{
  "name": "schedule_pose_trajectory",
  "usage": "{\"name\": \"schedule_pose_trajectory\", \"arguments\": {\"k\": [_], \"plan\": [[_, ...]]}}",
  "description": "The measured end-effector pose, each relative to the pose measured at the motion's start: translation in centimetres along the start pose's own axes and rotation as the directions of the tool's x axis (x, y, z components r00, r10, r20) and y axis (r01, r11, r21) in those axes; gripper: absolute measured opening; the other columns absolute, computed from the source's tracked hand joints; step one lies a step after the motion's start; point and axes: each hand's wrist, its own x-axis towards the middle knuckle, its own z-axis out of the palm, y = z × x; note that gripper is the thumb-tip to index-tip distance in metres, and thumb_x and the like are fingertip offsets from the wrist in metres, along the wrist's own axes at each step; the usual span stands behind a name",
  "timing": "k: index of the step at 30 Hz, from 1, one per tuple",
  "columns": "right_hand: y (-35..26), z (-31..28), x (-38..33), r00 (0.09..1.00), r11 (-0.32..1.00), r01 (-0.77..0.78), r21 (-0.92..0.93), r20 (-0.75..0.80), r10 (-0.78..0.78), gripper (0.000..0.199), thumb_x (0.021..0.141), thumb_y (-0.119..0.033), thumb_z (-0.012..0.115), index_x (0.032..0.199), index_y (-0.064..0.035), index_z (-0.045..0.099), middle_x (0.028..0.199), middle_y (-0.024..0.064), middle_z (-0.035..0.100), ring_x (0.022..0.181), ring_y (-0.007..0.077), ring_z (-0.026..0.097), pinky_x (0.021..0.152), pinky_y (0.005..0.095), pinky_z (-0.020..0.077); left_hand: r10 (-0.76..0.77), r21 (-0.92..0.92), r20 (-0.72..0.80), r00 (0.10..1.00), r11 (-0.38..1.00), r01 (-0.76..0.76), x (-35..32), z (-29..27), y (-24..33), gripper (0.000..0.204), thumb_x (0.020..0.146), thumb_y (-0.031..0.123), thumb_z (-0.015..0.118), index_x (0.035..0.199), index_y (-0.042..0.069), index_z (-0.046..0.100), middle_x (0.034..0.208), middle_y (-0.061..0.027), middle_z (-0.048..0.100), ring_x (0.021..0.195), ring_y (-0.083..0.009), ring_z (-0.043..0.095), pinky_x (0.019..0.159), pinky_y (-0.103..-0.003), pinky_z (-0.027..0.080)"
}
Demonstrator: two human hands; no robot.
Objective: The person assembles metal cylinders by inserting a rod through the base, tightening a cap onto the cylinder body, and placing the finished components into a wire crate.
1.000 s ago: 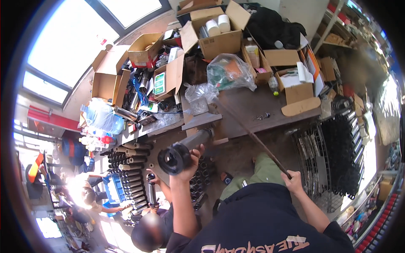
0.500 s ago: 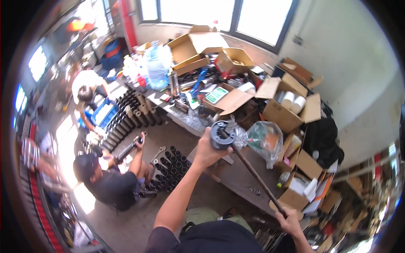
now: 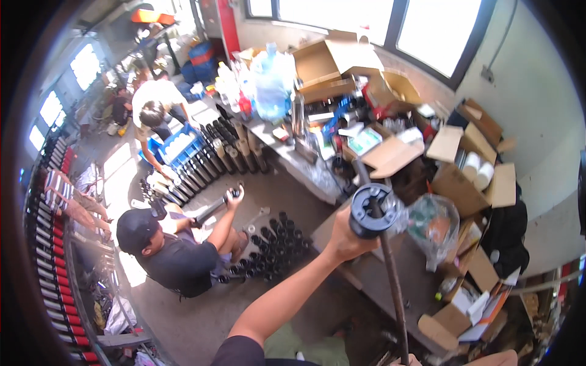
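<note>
My left hand [image 3: 345,239] grips a black cylindrical tube [image 3: 370,209], raised with its open end facing the camera. A long thin rusty metal rod [image 3: 394,287] runs from the tube down to the lower edge, where my right hand [image 3: 410,361] barely shows, closed around its lower end. Both are held over a brown workbench [image 3: 415,283].
The bench carries open cardboard boxes [image 3: 467,177], plastic bags [image 3: 433,222], bottles and clutter. A seated person in a black cap [image 3: 162,247] holds a black tube over upright black tubes [image 3: 274,244] on the floor. Another person [image 3: 155,113] bends over rows of tubes at the left.
The view has swung and closed in on the bench. My left hand has kept its grip on the black tube, which now sits higher and nearer the camera; the rod stays in the right hand.
</note>
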Motion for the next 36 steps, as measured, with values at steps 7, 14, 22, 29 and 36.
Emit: {"name": "schedule_pose_trajectory", "arguments": {"k": [7,14,22,29,36], "plan": [[7.3,15.0,4.8,0.965,0.907,0.196,0.373,-0.238,-0.11,0.055,0.096,-0.038,0.058,0.052,-0.0098,0.041,0.048,0.0026,0.041,0.046,0.0157,0.036,0.052,0.0302,0.0311,-0.02,-0.258,0.052,0.998,0.965,0.033,0.3,-0.4,-0.4,0.058,0.062,0.013,0.082,0.115,0.002,0.06,0.101,-0.0182,0.068,0.096,-0.0322,0.069,0.085,-0.039,0.053],[7.5,30.0,19.1,0.784,0.744,0.572,0.345,-0.498,-0.372,0.049,0.098,-0.028,0.052,0.056,-0.0065,0.04,0.052,0.0028,0.039,0.048,0.0147,0.034,0.052,0.0308,0.0278,0.004,-0.401,0.422,0.907,0.897,0.183,0.4,-2.4,-4.0,0.073,0.067,0.001,0.068,0.134,-0.001,0.04,0.114,-0.0161,0.051,0.108,-0.0333,0.05,0.099,-0.038,0.04],[2.2,37.4,32.5,0.62,0.659,0.704,0.265,-0.682,-0.388,0.039,0.098,-0.016,0.047,0.061,-0.0071,0.037,0.057,0.0023,0.038,0.054,0.0129,0.035,0.055,0.0284,0.0284,0.096,-0.537,0.781,0.617,0.608,0.585,2.4,-4.1,-4.1,0.089,0.07,-0.004,0.067,0.151,0.003,0.03,0.136,-0.0132,0.047,0.129,-0.0251,0.042,0.111,-0.034,0.032],[-1.0,29.7,27.5,0.344,0.467,0.726,-0.505,-0.322,-0.882,0.017,0.093,-0.019,0.064,0.099,-0.0032,0.063,0.086,0.0046,0.056,0.084,0.0185,0.054,0.078,0.0319,0.0435,-0.562,0.188,0.746,0.358,0.693,0.696,-10.1,-28.5,-2.6,0.067,0.099,0.054,0.049,0.136,-0.002,0.051,0.125,-0.0171,0.061,0.118,-0.0328,0.059,0.104,-0.045,0.047],[-20.7,0.4,21.8,-0.034,-0.141,-0.085,-0.986,0.144,-0.989,0.073,0.07,-0.011,0.075,0.136,-0.0068,0.045,0.137,0.0167,0.046,0.132,0.0355,0.04,0.108,0.0467,0.0293,-0.492,0.634,-0.116,0.863,0.632,0.445,-15.7,-22.1,18.0,0.032,0.084,0.02,0.076,0.104,-0.003,0.068,0.078,-0.0094,0.066,0.069,-0.0211,0.064,0.067,-0.033,0.05]]}}
